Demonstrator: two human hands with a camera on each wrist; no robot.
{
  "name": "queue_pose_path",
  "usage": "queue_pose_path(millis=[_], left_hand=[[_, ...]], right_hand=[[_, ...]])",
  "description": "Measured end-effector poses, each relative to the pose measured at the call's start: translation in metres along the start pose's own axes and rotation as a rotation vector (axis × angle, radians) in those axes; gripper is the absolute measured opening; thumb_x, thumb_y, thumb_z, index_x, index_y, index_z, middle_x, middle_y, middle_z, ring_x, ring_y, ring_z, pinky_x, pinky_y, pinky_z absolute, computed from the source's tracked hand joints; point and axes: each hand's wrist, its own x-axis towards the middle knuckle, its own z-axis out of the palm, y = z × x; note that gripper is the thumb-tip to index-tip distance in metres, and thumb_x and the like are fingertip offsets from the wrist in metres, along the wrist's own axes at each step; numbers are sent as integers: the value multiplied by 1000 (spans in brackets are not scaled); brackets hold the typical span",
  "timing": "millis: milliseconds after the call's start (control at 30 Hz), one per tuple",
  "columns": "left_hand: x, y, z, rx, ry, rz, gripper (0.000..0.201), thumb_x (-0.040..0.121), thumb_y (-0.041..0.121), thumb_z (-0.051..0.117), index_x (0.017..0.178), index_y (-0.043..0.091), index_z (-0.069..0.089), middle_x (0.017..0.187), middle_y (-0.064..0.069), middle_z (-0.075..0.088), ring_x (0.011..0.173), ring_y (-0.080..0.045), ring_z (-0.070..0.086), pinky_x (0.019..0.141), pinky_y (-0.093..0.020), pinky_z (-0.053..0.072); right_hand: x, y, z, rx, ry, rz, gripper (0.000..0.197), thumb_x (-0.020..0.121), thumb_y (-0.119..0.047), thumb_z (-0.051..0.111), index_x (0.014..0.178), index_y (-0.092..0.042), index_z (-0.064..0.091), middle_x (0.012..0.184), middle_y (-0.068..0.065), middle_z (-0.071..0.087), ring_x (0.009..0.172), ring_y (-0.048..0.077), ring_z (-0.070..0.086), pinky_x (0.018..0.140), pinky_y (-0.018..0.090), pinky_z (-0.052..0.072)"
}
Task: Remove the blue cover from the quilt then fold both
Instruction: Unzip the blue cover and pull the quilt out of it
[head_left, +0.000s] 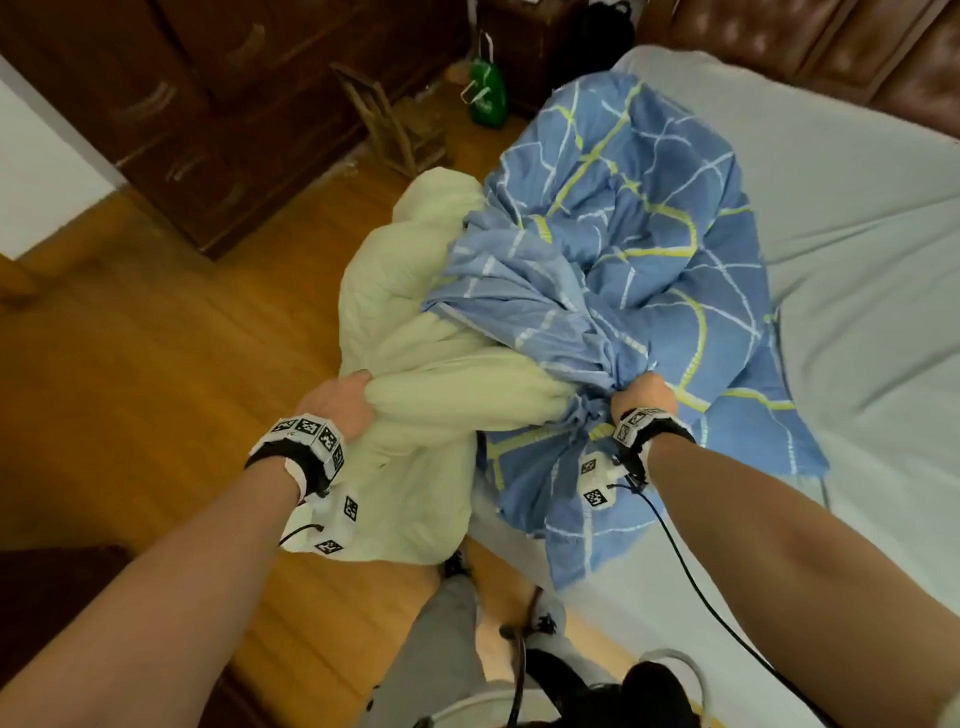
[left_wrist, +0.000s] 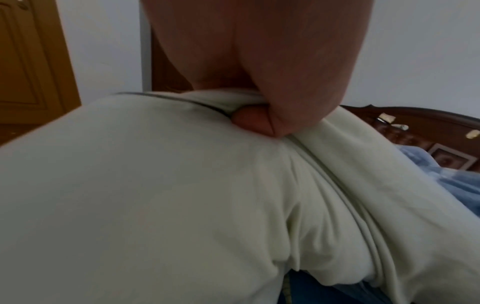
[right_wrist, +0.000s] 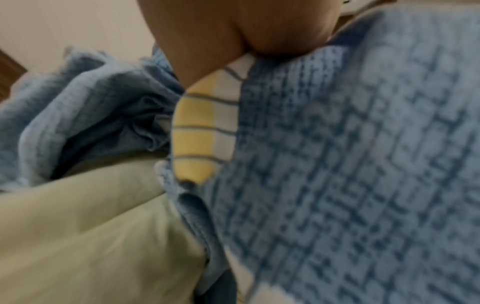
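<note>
The bed (head_left: 857, 249) was covered with a pale grey sheet and stood on a wooden floor (head_left: 156, 338) of warm orange-brown boards. A dark wooden cabinet (head_left: 197, 104) with drawers stood along the far wall, and a green bag (head_left: 488, 96) rested on the floor near it. A small wooden chair (head_left: 389, 124) stood between the cabinet and the bed.

There was one blue cover (head_left: 639, 249), with white and yellow lines, and it lay bunched on the near left part of the bed. There was one quilt (head_left: 415, 364), pale cream, and it came out of the cover toward the left and hung over the edge of the bed above the floor.

Two hands were in view. The left hand (head_left: 340, 402) had its fingers curled tightly around a thick fold of the quilt. The right hand (head_left: 641, 397) gripped a gathered bunch of the blue cover, just beside the place where the quilt came out. Each wrist carried a band with black and white markers.
</note>
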Motion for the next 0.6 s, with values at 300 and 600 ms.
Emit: queue_pose_path(millis=[300,600], left_hand=[[54,55,19,-37,-103,125,86,72,32,73,145,26,29,142,-8,38,126,-31,44,100,-43,43],[99,148,74,197,-191,376,83,77,52,72,143,17,37,147,-12,40,132,-31,42,100,-42,43]], right_hand=[[6,-26,9,235,-74,57,25,77,-21,65,94,-3,59,91,15,66,82,32,62,68,34,48],[6,-63,4,-111,-172,-77,25,82,-30,73,91,-10,60,83,6,61,78,23,57,65,29,42]])
